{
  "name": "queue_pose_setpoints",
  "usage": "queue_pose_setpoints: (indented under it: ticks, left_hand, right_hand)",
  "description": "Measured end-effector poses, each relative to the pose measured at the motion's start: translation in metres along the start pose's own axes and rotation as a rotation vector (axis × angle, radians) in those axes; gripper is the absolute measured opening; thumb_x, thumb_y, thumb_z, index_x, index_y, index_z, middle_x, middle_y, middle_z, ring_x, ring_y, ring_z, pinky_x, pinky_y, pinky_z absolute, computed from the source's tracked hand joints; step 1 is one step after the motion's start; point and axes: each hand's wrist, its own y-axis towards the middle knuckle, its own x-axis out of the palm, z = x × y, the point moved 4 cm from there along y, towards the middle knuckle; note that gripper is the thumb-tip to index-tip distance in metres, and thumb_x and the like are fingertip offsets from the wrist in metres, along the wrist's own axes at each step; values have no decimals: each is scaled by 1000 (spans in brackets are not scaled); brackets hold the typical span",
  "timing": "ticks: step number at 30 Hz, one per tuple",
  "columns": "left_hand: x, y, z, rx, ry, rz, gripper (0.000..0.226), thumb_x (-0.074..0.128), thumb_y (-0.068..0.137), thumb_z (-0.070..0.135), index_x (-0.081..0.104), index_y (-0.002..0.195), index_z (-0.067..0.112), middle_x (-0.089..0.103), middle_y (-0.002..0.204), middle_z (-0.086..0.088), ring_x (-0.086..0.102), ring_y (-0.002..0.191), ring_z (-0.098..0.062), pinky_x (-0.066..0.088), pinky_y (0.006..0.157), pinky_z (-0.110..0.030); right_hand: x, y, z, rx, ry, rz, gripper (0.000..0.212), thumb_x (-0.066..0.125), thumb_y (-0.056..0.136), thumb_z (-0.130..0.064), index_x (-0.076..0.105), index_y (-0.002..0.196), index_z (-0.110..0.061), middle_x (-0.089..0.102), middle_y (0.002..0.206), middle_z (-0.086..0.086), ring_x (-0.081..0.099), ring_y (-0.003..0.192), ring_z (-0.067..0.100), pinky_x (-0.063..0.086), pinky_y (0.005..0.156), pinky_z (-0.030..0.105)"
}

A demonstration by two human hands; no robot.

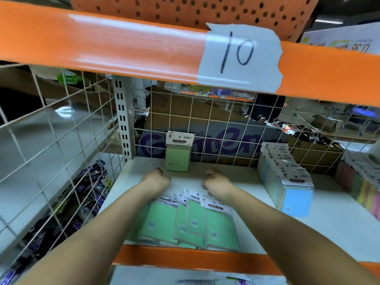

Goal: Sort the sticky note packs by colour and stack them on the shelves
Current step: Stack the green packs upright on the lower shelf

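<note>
white shelf (236,177), green packs (185,221), blue packs (287,182)

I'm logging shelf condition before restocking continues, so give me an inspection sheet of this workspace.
Surface: white shelf board with an orange front edge, wire grid behind.
Job's things: one green sticky note pack upright against the grid; loose green packs fanned flat at the front; row of blue-fronted packs standing on the right; multicoloured packs at far right.
Clutter: nothing seen on the board.
Grippers: left hand and right hand, fingers curled, above the loose packs; any grip hidden.
Cables: nothing seen.
Surroundings: taped label reading 10; cardboard boxes behind the grid.
</note>
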Motion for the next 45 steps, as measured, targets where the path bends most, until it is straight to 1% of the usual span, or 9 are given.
queue_pose_setpoints:
  ticks: [3,6,13,21,24,27,31,36,45]
  left_hand:
    - [-3,-23,3,74,132,82,25,48,92,25,60,105,8,63,105,-15,59,98,-34,45,76,-29]
    - [-3,-53,15,120,180,148,21,51,86,24,61,76,8,63,78,-11,63,85,-32,45,67,-29]
    - [26,-101,44,146,114,72,9,57,84,21,60,77,16,63,82,-8,58,77,-27,46,68,-29]
    - [64,-122,59,6,132,-134,33,56,92,28,58,113,3,64,100,-13,63,92,-28,48,70,-31]
    - [70,-126,69,-35,106,-182,22,52,94,22,56,107,5,65,86,-14,64,81,-28,49,62,-30]
    - [69,-124,69,-89,48,-167,16,47,95,12,56,103,2,70,103,-21,70,94,-30,52,62,-31]
    - [72,-117,67,-128,-89,-172,16,48,91,8,46,76,4,67,108,-26,60,62,-30,41,51,-27]
    - [58,-104,67,-86,-75,0,28,54,90,17,57,114,3,61,120,-15,60,108,-30,49,80,-31]
    - [34,-70,50,-13,-185,218,36,45,85,2,45,120,12,59,111,-13,55,91,-32,47,72,-35]
  right_hand:
    - [-19,-18,7,-100,-135,115,39,45,95,-15,53,133,-15,58,123,3,55,82,14,40,52,9]
    - [-34,-31,18,-100,-240,171,22,51,92,-21,67,105,-12,65,110,5,58,101,22,47,82,22]
    - [-36,-66,33,118,-422,41,53,63,78,-58,51,55,-12,54,37,3,58,53,22,47,56,27]
    - [-19,-86,44,358,-202,-80,46,71,78,-48,55,78,-4,63,69,13,66,52,30,58,55,34]
    - [-14,-90,43,391,-136,-119,31,64,85,-34,55,88,-5,58,91,14,69,66,35,60,67,42]
    - [-13,-94,43,402,-123,-120,28,62,87,-35,54,81,-9,55,75,10,59,57,26,59,71,42]
    - [-21,-96,40,373,-122,-123,33,66,84,-38,48,76,-13,41,67,6,46,52,19,60,69,39]
    - [-33,-80,19,255,-134,-20,35,68,82,-38,45,80,-11,49,69,11,52,51,24,60,70,43]
    - [-21,-45,-18,29,-115,143,45,65,85,-24,41,120,-11,58,112,11,63,95,31,57,75,40]
